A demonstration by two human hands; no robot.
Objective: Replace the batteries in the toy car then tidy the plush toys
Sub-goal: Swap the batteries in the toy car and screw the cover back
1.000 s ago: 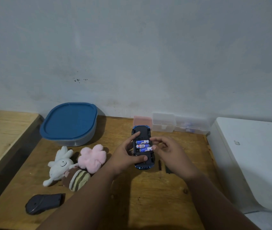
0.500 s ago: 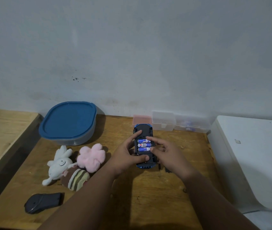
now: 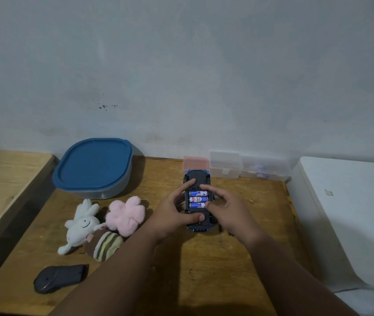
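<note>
Between our hands, the toy car (image 3: 198, 179) lies belly-up, left hand (image 3: 173, 212) clamping it, right hand (image 3: 227, 209) spread beside 3 crosswise batteries (image 3: 197, 199).

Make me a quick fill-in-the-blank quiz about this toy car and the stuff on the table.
1. The upturned toy car shows ____ batteries in its open compartment.
2. The container at the wall has a ____ lid.
3. The left hand grips the car; the right hand touches the ____ batteries.
4. The pink plush lies ____ of the car.

Missing words: three; blue; car's; left
</note>
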